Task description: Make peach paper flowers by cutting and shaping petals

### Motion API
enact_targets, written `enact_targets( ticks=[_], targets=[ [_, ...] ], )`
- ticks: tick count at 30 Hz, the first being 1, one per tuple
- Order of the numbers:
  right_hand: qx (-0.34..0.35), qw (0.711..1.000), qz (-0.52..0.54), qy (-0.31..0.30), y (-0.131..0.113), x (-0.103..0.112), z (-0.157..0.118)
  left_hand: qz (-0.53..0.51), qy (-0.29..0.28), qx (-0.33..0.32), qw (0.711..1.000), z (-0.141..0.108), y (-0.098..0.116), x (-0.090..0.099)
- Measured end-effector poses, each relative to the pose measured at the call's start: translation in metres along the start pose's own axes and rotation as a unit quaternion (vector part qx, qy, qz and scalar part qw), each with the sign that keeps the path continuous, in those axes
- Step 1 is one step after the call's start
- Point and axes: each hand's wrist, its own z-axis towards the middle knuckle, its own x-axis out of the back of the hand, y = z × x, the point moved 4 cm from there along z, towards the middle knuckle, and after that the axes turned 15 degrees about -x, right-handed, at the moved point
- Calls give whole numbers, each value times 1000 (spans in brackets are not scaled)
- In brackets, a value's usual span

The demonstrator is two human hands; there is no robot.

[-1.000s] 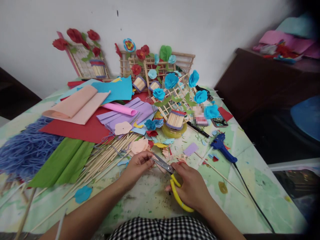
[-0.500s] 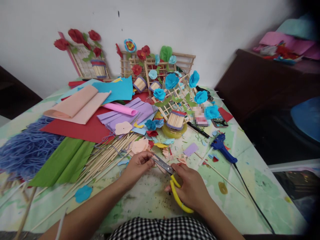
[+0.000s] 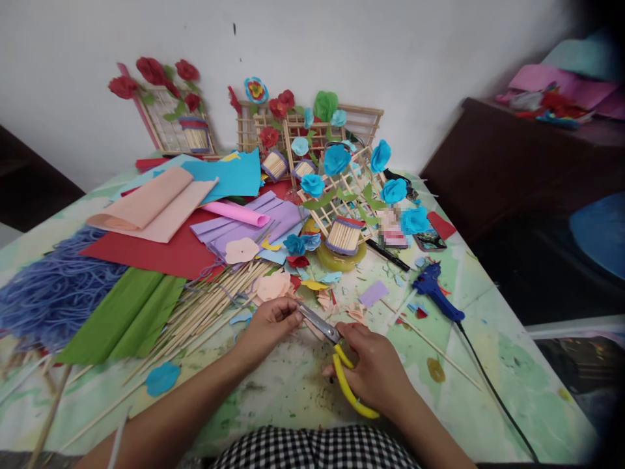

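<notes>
My right hand point(image 3: 374, 368) is wrapped round the yellow handles of a pair of scissors point(image 3: 319, 322), and the blades point up and left. At the blade tips, my left hand point(image 3: 276, 326) is closed in a pinch. A small piece of peach paper point(image 3: 312, 331) shows beneath the blades by my left fingertips; most of it is hidden. Just beyond my hands lie peach paper scraps point(image 3: 356, 314) and a peach paper petal shape point(image 3: 273, 286). To the left of my left forearm rests a blue paper cutout point(image 3: 163, 379).
A blue glue gun point(image 3: 434, 290) with a black cord lies at right. Thin wooden sticks point(image 3: 205, 306), green paper point(image 3: 122, 316) and blue yarn point(image 3: 58, 286) spread across the left. Stick frames with paper flowers point(image 3: 342, 176) stand at the back, near the wall.
Both hands stay almost where they were, with the scissors at the left fingertips. The whole view has shifted very slightly.
</notes>
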Motion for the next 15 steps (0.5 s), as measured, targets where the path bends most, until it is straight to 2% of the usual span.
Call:
enact_targets(
  ticks=[15],
  targets=[
    [10,1000,-16,21,0,1,-1,16,-4,-2,1000,0,-2,0]
  ],
)
